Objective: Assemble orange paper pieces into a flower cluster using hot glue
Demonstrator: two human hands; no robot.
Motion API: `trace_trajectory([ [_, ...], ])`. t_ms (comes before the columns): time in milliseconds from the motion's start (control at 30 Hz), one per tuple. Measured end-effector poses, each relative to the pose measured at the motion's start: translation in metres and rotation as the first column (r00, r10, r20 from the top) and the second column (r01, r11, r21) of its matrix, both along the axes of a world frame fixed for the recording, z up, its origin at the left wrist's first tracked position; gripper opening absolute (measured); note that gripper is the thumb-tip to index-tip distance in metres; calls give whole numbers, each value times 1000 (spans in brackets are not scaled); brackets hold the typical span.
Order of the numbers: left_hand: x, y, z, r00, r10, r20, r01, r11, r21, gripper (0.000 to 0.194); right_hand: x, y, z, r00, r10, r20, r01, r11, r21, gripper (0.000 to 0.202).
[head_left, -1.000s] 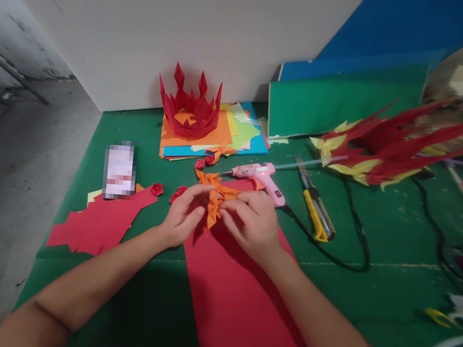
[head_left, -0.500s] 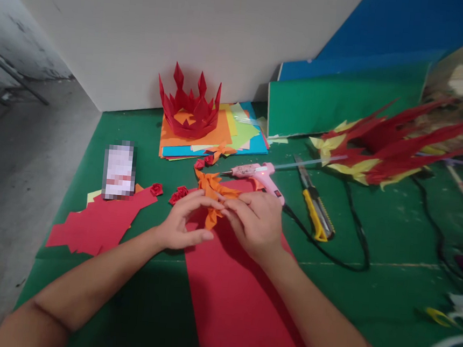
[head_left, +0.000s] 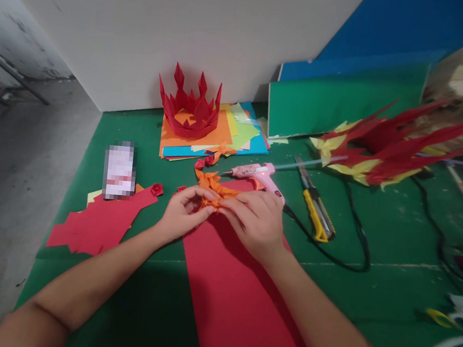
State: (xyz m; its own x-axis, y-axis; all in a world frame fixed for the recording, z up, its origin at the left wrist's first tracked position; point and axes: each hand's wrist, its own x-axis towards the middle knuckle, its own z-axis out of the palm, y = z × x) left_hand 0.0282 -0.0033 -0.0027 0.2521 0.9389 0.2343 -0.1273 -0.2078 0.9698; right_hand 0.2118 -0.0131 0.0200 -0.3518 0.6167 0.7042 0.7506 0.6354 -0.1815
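On the green counter a large red sheet lies nearest, running toward 12 o'clock under both hands, with red cut-outs at 9 o'clock. The left hand and right hand meet above it, each grip pinched closed on a small, spiky, folded orange paper piece. Past them at 1 o'clock lie a pink glue gun and yellow utility knife; a red paper crown sits on stacked coloured paper at 12 o'clock.

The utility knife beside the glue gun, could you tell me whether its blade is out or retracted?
Out. The utility knife lies flat on the green table, with a grey blade showing beyond its yellow handle, pointing away from the person.
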Motion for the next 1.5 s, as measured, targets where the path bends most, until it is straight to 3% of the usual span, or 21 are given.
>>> trace_trajectory([
  [267, 1, -3, 2, 999, -32, 12, 32, 999, -26, 18, -1, -1, 4, 998, -36, 53, 34, 998, 43, 8],
  [433, 0, -5, 7, 993, 22, -120, -6, 991, 130, 22, -2, -1, 2, 996, -45, 73, 39, 996, 74, 7],
  [500, -1, -4, 7, 993, 65, -99, -49, 986, 160, 25, -1, -1, 2, 996, -52, 69, 46, 995, 83, 7],
  [667, -2, 6, 1, 957, 205, 207, -200, 979, -45, 30, 7, 4, 1, 997, -71, -31, 71, 997, -7, 7],
  [800, -1, 11, -2, 945, 231, 230, -209, 971, -115, 35, 12, 8, -2, 986, -122, -111, 115, 991, -71, 8],
  [967, 0, 7, 3, 960, 220, 171, -223, 975, -7, 31, 12, 10, -5, 984, -137, -117, 128, 988, -82, 8],
  [1200, -3, 0, 18, 942, 336, -26, -327, 930, 166, 8, 13, 11, -5, 984, -119, -130, 115, 992, -43, 6],
  [1333, -7, 1, 25, 950, 311, -19, -295, 920, 260, 5, 12, 10, -4, 993, -68, -94, 66, 998, -19, 6],
  [1500, -18, 7, 27, 936, 352, 21, -346, 904, 253, 11, 9, 7, -2, 996, 27, -86, -30, 999, -31, 3],
])
